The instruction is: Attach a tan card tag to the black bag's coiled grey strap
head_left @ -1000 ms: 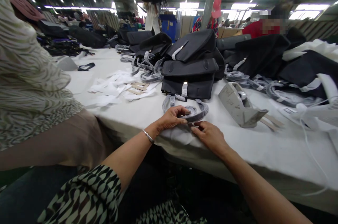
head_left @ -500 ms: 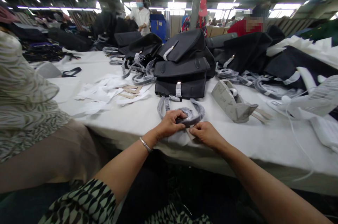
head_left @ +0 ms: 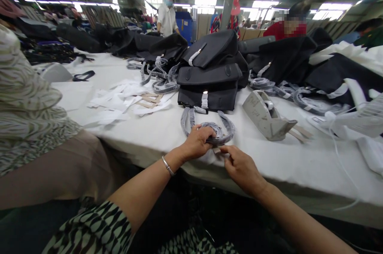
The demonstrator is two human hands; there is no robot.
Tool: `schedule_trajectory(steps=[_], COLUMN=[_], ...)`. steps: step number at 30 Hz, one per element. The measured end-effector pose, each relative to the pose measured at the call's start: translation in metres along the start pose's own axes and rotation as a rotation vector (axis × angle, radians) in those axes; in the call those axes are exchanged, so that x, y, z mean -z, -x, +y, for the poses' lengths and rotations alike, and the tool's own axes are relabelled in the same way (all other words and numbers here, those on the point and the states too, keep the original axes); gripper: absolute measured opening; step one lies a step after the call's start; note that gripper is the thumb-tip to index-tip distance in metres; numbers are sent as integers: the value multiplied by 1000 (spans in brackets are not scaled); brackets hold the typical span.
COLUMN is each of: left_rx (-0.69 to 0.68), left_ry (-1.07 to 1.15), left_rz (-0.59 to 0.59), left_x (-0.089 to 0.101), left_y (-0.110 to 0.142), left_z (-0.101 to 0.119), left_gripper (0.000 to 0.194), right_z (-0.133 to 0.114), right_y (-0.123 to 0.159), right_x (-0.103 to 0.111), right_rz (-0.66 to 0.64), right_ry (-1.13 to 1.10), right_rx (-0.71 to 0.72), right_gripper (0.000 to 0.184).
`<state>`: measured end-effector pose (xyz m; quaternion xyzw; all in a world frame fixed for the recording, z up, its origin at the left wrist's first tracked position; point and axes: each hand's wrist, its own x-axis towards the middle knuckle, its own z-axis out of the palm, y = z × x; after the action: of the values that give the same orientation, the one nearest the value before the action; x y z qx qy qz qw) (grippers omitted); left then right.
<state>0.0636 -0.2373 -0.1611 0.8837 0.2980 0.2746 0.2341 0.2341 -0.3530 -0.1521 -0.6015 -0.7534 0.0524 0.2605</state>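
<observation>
In the head view a black bag [head_left: 209, 78] rests on the table with its flap toward me. Its strap [head_left: 224, 139], coiled and wrapped in clear plastic, lies in front of it near the edge. My left hand [head_left: 199, 141] is closed over the near side of that coil. A small beige strip of card or paper [head_left: 216, 150] pokes out below the coil. Beside it is my right hand [head_left: 241, 168], index finger stretched to the strip and thumb apart below. Whether the fingertip presses the strip is hard to see.
A grey tape dispenser [head_left: 263, 116] stands to the right, with a white fan [head_left: 365, 114] beyond it. Paper scraps [head_left: 115, 100] lie on the left. More black bags [head_left: 284, 58] are heaped behind. A person in patterned clothing [head_left: 26, 98] is close on my left.
My right hand's thumb has come away from its index finger, and the hand has shifted slightly down and right. My left hand stays on the coiled strap. The view has shifted slightly.
</observation>
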Motion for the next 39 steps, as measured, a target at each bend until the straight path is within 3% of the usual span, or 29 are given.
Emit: schedule_trajectory(steps=[5,12,17,22,27,33,39], left_rx=[-17,-7,-35,-52,-32,-59,2], left_ry=[-21,-17,8,-141,-183,-278,-124], left_rz=[3,-9,-49,49,-25,-81,-75], left_x=[-2,0,7,9,10,9,11], left_y=[0,0,2,7,6,1,-5], left_z=[-2,0,3,6,8,6,3], left_gripper=[18,25,33,21,23,33,28], right_z=[10,12,25,35,32,19,12], right_y=[-5,-21,-29,-32,-19,3,-10], right_x=[-5,5,5,-1,3,14,14], right_rz=[255,351,275,266,241,-69,-215], right_ry=[391,508,332,248,204,75,41], right_rx=[330,345,420,426,425,422,319], right_gripper=[36,27,19,19,29,23,20])
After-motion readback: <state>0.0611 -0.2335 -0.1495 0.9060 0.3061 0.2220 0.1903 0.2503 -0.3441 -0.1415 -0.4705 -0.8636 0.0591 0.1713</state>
